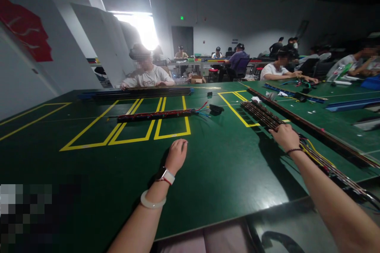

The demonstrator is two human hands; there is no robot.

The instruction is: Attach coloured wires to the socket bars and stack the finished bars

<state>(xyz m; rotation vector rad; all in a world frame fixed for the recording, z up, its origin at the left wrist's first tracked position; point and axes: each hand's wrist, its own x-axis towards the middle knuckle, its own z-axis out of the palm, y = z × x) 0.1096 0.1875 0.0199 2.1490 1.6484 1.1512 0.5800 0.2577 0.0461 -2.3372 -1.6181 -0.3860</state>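
Observation:
My right hand (285,136) is closed over a bundle of long, thin brown strips (259,112) at the right of the green table. The bundle's far end reaches past the fingers, and its near part runs under my forearm to the lower right with yellow and red wires (319,154). My left hand (177,152) rests over the table's middle, fingers curled together, nothing visible in it. Beyond it lies a dark red-brown strip assembly (151,116), with loose coloured wires (202,110) at its right end beside a small black part (216,109).
Yellow tape outlines (127,141) mark the green table (118,189). A long brown rail (311,126) lies right of the bundle. Dark long profiles (136,93) lie at the far edge before a seated person (148,73). Another person (282,69) works at the far right.

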